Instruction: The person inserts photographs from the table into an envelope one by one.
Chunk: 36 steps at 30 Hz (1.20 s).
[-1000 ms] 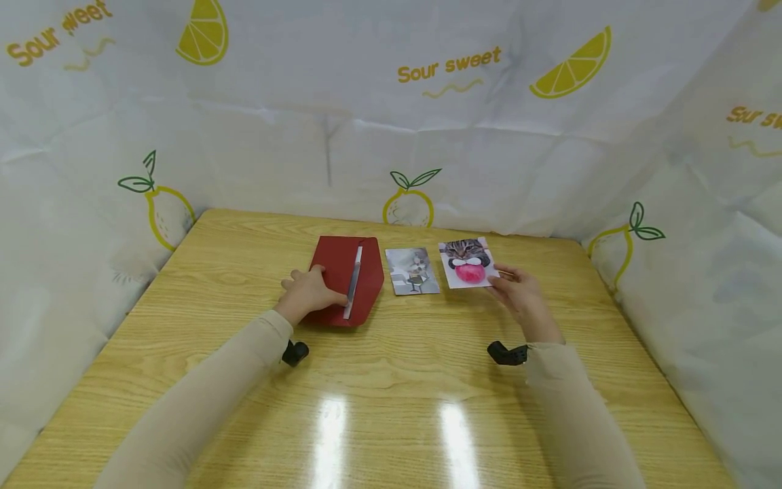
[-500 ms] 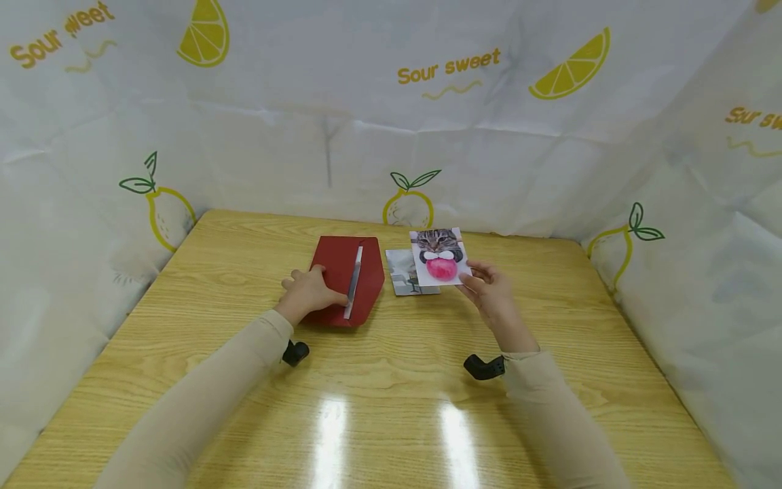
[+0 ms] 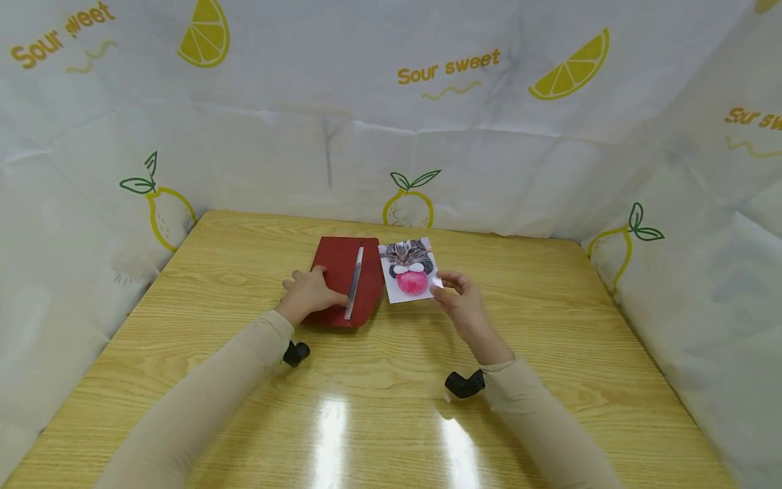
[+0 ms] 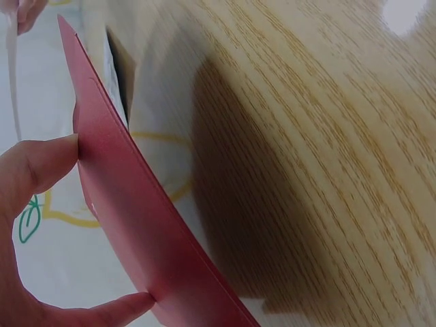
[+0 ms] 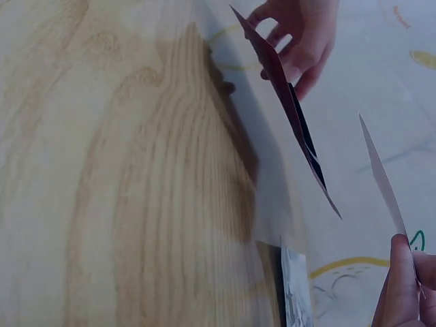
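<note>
My left hand [image 3: 308, 293] holds a red envelope [image 3: 336, 255] by its front part, thumb by the opening. A pale strip [image 3: 356, 272] shows in that opening. In the left wrist view, the thumb and a fingertip press on the envelope [image 4: 129, 191], which is raised above its shadow. My right hand [image 3: 463, 309] pinches the lower right corner of a photo card [image 3: 412, 280] with a cat and a pink ball on it. The card is held just right of the envelope's flap, above the table. Beneath it, a second card [image 5: 296, 286] lies on the table, hidden in the head view.
The wooden table [image 3: 379, 380] runs up to a white lemon-print cloth [image 3: 275, 163] at the back and sides. A black camera mount [image 3: 297, 354] sits at the left wrist, another black mount [image 3: 464, 384] at the right.
My right hand has carried the cat photo card leftward, over the second card and up to the envelope's right edge. The left hand and envelope have stayed nearly still.
</note>
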Tool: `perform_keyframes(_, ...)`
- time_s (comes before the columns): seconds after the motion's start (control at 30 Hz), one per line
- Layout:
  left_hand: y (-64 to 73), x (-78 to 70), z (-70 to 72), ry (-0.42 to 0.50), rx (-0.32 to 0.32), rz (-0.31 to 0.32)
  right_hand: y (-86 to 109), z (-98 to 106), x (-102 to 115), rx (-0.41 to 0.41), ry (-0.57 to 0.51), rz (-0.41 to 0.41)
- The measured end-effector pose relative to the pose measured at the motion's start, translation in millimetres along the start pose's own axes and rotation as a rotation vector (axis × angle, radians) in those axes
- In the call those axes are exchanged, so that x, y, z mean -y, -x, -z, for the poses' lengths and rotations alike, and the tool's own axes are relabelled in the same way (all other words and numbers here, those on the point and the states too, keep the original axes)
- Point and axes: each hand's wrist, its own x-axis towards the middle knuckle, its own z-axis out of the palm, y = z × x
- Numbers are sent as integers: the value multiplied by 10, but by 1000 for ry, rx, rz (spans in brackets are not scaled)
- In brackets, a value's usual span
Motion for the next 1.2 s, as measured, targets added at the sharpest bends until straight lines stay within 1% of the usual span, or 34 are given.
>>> perform_keyframes(0.13,-6,-1,-5,-1,-4,2,20,-80,-61,9,63,9)
perform_keyframes(0.27,-14,6,-14,-6,-8,0,19,-139,-122,15,83,11)
perform_keyframes(0.57,-29,14,-17,-7,-6,-5,26,-258,-181,24,75,-2)
perform_keyframes(0.8,-2,-2,-3,4,-3,-2,11,-295,-219,30,83,-7)
perform_keyframes(1.2,-14,8,-10,-2,0,-3,-21,-381,-229,24,62,-9)
